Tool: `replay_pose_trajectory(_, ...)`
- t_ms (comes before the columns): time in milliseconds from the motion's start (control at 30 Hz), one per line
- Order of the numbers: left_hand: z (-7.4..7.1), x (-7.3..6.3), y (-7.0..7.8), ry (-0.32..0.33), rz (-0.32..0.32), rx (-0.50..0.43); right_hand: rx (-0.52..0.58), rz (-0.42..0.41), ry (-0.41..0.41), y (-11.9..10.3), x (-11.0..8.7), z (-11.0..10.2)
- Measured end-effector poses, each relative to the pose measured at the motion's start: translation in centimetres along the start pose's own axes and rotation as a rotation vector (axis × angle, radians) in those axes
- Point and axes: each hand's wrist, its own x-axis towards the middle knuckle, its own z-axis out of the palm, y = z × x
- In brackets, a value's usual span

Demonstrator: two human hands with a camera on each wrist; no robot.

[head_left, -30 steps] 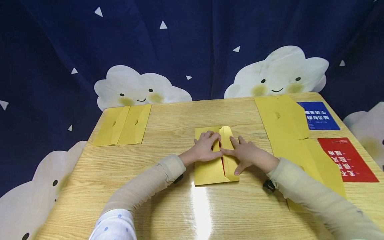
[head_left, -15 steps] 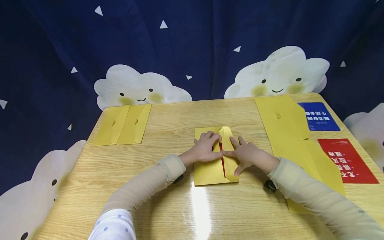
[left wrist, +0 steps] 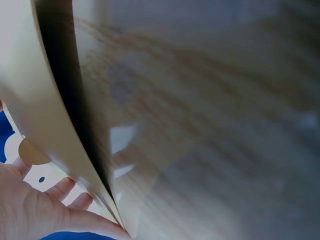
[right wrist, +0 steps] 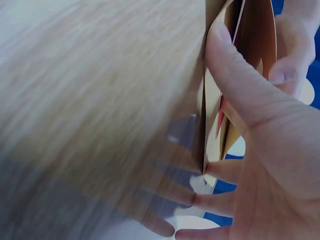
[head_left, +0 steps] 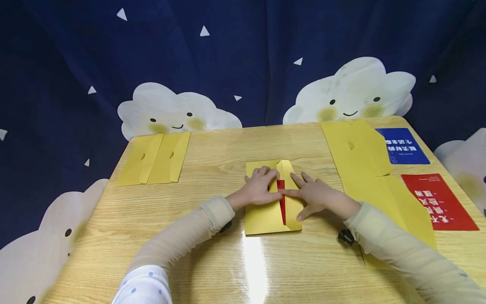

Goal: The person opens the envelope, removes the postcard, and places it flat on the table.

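Counter, wood. Two yellow envelopes, flaps out, right. Middle envelope lies mid-counter. Folded pair far left. Red card, blue card, right edge. Left hand pinches middle envelope's opening edge; right hand, fingers spread, touches its flap. Red strip in gap.

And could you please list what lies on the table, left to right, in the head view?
Leftmost yellow envelope, adjoining yellow envelope, central yellow envelope, farther open yellow envelope, blue card, red card.
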Motion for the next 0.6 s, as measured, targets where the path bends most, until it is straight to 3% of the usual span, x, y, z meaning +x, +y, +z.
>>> replay_pose_trajectory(333,0.0,-0.1,0.1,-0.009,-0.006,0.007,0.059,-0.051,0.066,1.2,-0.2,0.3)
replay_pose_trajectory(600,0.2,0.0,0.0,0.001,0.003,0.017,0.037,0.056,0.155,0.2,0.5,1.1)
